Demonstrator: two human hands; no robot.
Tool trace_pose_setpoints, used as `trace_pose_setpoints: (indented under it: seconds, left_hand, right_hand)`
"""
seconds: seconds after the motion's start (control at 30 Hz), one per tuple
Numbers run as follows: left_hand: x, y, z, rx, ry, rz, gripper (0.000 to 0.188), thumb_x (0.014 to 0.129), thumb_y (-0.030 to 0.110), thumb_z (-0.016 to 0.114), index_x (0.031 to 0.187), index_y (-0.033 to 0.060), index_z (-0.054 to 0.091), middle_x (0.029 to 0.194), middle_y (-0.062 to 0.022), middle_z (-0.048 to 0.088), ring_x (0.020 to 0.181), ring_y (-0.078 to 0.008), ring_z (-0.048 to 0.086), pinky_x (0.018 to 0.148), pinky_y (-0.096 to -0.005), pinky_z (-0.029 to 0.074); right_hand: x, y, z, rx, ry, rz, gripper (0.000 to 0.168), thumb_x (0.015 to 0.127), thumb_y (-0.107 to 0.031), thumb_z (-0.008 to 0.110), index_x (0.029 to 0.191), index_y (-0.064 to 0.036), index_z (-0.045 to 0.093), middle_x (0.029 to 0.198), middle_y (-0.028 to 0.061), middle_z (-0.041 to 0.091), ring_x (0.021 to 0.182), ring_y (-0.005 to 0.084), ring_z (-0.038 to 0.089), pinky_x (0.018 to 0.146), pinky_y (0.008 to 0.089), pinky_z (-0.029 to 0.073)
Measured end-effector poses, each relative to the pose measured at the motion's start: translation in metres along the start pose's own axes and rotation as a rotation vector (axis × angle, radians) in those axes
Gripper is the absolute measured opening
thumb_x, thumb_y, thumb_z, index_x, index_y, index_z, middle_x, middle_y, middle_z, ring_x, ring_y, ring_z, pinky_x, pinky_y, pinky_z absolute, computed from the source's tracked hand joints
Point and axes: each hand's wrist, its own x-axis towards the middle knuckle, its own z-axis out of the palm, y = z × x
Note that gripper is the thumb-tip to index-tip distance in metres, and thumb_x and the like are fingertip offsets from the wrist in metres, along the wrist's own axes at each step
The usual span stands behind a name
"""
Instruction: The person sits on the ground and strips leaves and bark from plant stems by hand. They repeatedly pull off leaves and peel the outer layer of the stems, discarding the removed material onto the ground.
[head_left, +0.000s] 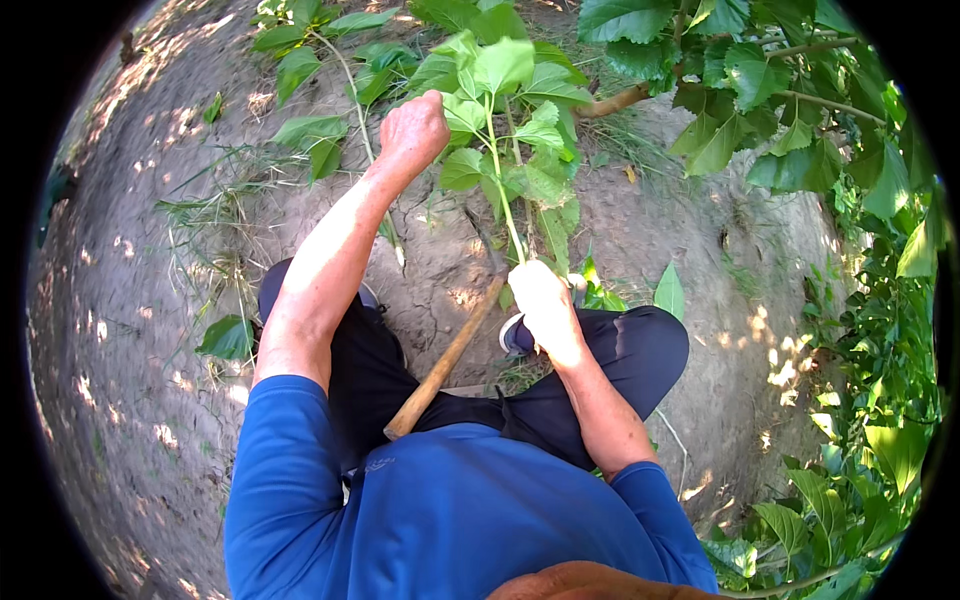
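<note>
My right hand (536, 294) is closed around the lower end of a leafy green branch (498, 161), which points away from me over the soil. Left of the branch's leaves is my left hand (417, 129), with its fingers curled; whether it holds a leaf or stem is hidden. A wooden tool handle (448, 354) slants from my lap to the ground between my feet. At its far end a dark, narrow head (482, 236) is partly hidden.
Cut leafy branches (358, 112) lie on the bare soil ahead. A thick branch (616, 100) with broad leaves reaches in at the upper right. Dense foliage (870, 315) lines the right side. Dry grass (238, 206) grows to the left, and a loose leaf (227, 337) lies near my left knee.
</note>
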Motion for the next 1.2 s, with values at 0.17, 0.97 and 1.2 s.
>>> trace_pose_setpoints:
  seconds: [0.17,0.97,1.2]
  left_hand:
    - [0.012,-0.018,-0.004,0.015,0.046,-0.117,0.018,0.087,0.014,0.047,0.094,0.0037,0.059,0.090,-0.0247,0.067,0.085,-0.0487,0.062,0.073,-0.0570,0.047]
    - [0.062,-0.182,-0.055,-0.122,0.437,-0.918,0.036,0.077,0.020,0.057,0.099,-0.0044,0.070,0.109,-0.0242,0.067,0.105,-0.0395,0.064,0.092,-0.0433,0.049]
    - [0.050,-0.191,-0.072,0.096,0.400,-0.800,0.032,0.084,0.026,0.056,0.101,0.0020,0.070,0.110,-0.0224,0.067,0.106,-0.0394,0.063,0.090,-0.0441,0.050]
  right_hand:
    - [-0.002,0.005,-0.008,-0.180,-0.037,-0.088,0.017,0.094,-0.019,0.059,0.092,-0.002,0.059,0.074,0.0012,0.052,0.069,0.0101,0.051,0.062,0.0277,0.043]
    - [-0.028,-0.039,-0.068,0.373,-0.020,0.395,0.013,0.094,-0.014,0.060,0.104,-0.006,0.062,0.069,-0.0110,0.048,0.049,-0.0031,0.037,0.040,0.0155,0.026]
    - [-0.033,-0.041,-0.079,0.391,-0.083,0.360,0.015,0.093,-0.015,0.061,0.104,-0.004,0.062,0.068,-0.0094,0.048,0.049,-0.0013,0.038,0.041,0.0165,0.028]
